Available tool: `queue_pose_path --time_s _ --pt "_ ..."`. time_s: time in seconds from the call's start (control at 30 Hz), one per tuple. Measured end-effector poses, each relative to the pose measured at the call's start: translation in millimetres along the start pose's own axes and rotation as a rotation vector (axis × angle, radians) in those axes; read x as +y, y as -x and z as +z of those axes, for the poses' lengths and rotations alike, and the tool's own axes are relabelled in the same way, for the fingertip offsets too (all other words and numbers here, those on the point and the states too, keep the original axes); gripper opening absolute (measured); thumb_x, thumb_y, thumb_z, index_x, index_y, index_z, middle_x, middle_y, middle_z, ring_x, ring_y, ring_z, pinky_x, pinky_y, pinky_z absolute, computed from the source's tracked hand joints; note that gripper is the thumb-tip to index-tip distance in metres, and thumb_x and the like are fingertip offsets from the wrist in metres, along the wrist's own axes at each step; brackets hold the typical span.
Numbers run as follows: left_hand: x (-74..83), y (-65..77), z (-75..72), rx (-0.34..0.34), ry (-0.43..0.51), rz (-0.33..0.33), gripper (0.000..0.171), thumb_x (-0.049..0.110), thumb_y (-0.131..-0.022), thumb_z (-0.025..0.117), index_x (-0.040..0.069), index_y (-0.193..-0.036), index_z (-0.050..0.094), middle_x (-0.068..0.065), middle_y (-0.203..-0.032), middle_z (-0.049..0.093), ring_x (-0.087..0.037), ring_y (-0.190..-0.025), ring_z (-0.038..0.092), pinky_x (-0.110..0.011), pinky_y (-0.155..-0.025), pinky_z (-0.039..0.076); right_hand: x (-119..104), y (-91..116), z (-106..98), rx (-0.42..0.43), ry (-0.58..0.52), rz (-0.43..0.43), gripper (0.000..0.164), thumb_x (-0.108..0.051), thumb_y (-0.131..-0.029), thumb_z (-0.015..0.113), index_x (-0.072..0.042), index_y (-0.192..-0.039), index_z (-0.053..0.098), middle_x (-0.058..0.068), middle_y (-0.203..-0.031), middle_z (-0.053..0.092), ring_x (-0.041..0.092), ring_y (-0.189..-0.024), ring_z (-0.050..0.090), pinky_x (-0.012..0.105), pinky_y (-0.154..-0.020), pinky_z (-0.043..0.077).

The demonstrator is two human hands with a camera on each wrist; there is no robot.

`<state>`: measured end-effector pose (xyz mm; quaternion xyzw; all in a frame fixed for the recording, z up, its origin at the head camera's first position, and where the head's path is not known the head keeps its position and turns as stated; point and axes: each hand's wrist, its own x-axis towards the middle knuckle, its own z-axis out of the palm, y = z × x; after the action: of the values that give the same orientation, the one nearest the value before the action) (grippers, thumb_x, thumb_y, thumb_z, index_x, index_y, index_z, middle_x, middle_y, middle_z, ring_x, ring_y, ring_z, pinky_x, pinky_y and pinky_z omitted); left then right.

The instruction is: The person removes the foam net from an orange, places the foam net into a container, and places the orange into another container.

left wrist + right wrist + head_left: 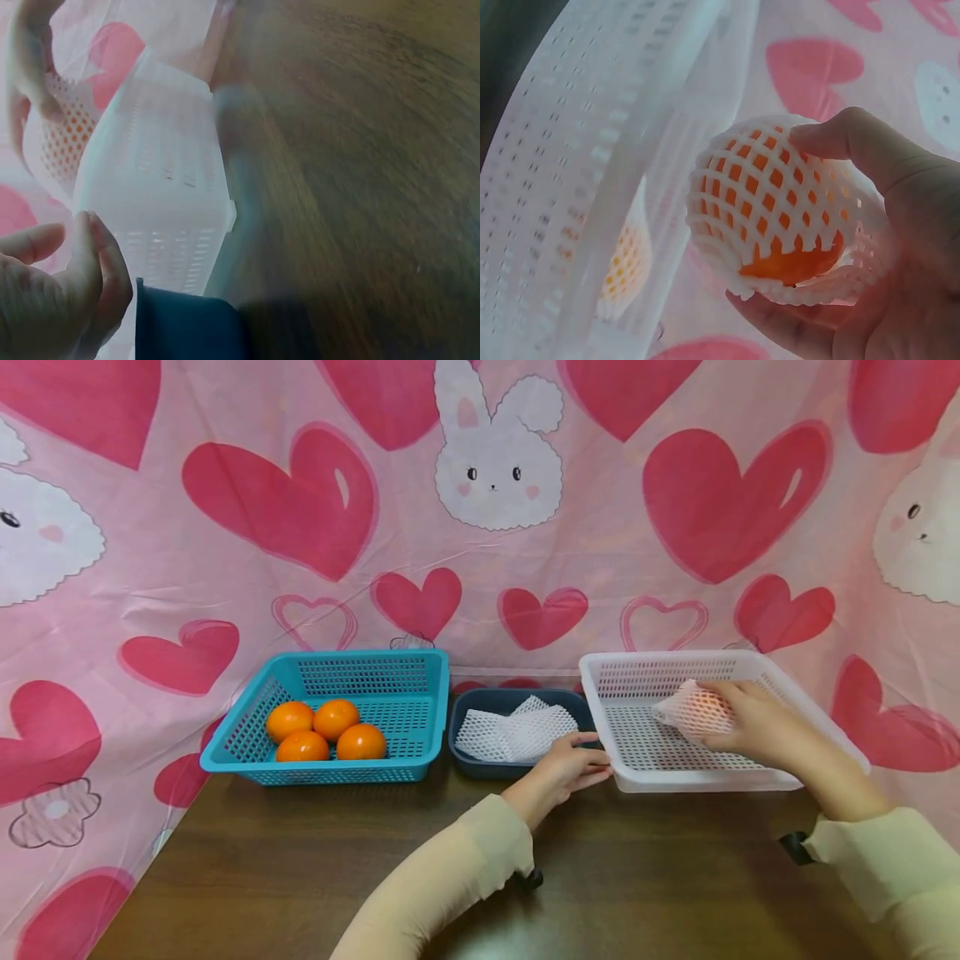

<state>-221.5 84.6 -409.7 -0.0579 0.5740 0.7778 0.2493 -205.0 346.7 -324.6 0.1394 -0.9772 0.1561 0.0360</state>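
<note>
My right hand (738,718) grips an orange in a white foam net (772,199), above the inside of the white basket (750,781). In the right wrist view, thumb and fingers hold it from opposite sides, and bare orange skin shows at the net's opening. Another netted orange (622,266) shows lower down by the basket wall in that view. My left hand (566,768) is at the near left corner of the white basket, its fingers extended with the tips right at the rim. Below that hand lies the dark blue tray (487,768) with white foam nets (517,731) in it.
A turquoise basket (397,770) with several bare oranges (337,720) stands at the left. All three containers line the back of the brown wooden table (600,877), against a pink cloth (525,552) with hearts and rabbits.
</note>
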Motion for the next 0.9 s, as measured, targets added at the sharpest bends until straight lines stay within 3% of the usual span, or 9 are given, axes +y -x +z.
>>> queue_pose_path --time_s 0.2,0.4,0.57,0.9 --pt "5.1 3.0 -4.9 -0.030 -0.059 -0.009 0.046 -0.003 -0.094 0.069 0.004 -0.139 0.059 -0.012 -0.094 0.072 -0.014 -0.070 0.066 -0.038 -0.088 0.058 -19 0 2 0.020 -0.022 -0.056 0.086 -0.022 -0.076 0.088 0.008 -0.143 0.045 0.041 -0.133 0.046 0.055 -0.117 0.046 0.075 -0.092 0.042" --pt "7.8 8.6 -11.6 -0.079 -0.158 0.010 0.042 0.002 -0.095 0.068 0.005 -0.137 0.061 -0.014 -0.103 0.074 -0.012 -0.072 0.067 -0.042 -0.090 0.057 -41 2 5 0.049 -0.034 -0.104 0.085 -0.024 -0.076 0.089 0.006 -0.143 0.047 0.038 -0.133 0.049 0.053 -0.118 0.049 0.073 -0.092 0.044" --pt "8.2 13.6 -20.0 -0.120 -0.213 -0.012 0.042 0.009 -0.098 0.068 0.006 -0.139 0.061 -0.012 -0.113 0.073 -0.013 -0.083 0.071 -0.041 -0.091 0.057 -58 4 9 0.086 -0.033 -0.142 0.084 -0.024 -0.074 0.091 0.001 -0.144 0.049 0.032 -0.132 0.052 0.049 -0.117 0.052 0.070 -0.092 0.047" --pt "5.8 24.5 -41.4 -0.209 -0.212 -0.046 0.045 0.012 -0.100 0.062 0.003 -0.144 0.055 -0.016 -0.128 0.068 -0.028 -0.108 0.070 -0.050 -0.103 0.049 -86 10 22 0.117 -0.060 -0.249 0.079 -0.020 -0.074 0.091 -0.001 -0.140 0.053 0.027 -0.132 0.054 0.046 -0.116 0.056 0.067 -0.094 0.048"
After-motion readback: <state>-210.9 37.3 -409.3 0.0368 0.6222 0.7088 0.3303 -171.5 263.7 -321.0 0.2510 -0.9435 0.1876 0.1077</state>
